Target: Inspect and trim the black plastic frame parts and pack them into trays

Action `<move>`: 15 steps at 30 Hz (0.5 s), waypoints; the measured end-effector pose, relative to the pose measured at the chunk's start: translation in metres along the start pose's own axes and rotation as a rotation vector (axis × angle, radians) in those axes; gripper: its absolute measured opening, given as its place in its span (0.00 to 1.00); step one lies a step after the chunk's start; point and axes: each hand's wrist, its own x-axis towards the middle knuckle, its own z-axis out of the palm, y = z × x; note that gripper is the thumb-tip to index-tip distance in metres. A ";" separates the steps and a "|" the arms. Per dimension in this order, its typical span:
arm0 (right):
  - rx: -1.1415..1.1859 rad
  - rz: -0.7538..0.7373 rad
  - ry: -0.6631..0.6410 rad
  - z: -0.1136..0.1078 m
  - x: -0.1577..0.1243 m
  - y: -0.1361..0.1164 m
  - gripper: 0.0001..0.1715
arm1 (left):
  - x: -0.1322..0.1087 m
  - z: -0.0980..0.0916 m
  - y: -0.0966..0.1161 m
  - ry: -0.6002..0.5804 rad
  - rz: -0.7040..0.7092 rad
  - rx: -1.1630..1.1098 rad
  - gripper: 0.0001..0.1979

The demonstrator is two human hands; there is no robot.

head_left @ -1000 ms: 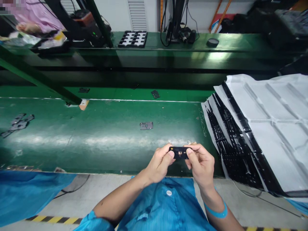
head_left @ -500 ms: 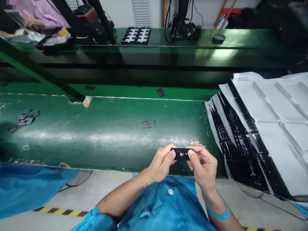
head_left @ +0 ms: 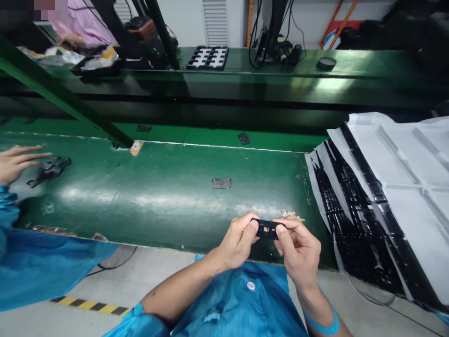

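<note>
Between my two hands is a small black rectangular plastic part [head_left: 268, 230] with cut-out openings, held level above the bench's front edge. My left hand [head_left: 239, 239] pinches its left end, thumb on top. At the other end, my right hand [head_left: 298, 245] grips it between thumb and fingers. A similar dark flat part [head_left: 221, 183] lies on the green bench [head_left: 157, 178] beyond my hands. Small pale crumbs [head_left: 293, 216] are on the bench just past my right hand.
Stacked black trays with white sheets [head_left: 403, 187] stand at the right. A co-worker's hand [head_left: 16, 164] is over a pile of dark parts [head_left: 51, 169] at the left. A slanted green post [head_left: 70, 100] crosses the left side. Another dark part [head_left: 243, 138] lies farther back.
A co-worker's hand and blue sleeve have come in at the left, over the pile of parts. The view has shifted slightly; both my hands keep their hold on the black part.
</note>
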 end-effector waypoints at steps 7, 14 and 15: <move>-0.107 -0.105 -0.012 -0.003 -0.009 0.011 0.07 | -0.001 0.004 -0.007 0.055 -0.057 -0.087 0.22; -0.178 -0.200 -0.056 0.000 -0.010 0.013 0.09 | 0.002 0.005 0.007 0.195 -0.307 -0.239 0.18; -0.116 -0.098 -0.070 0.001 -0.008 0.011 0.08 | 0.001 0.004 0.009 0.184 -0.314 -0.239 0.18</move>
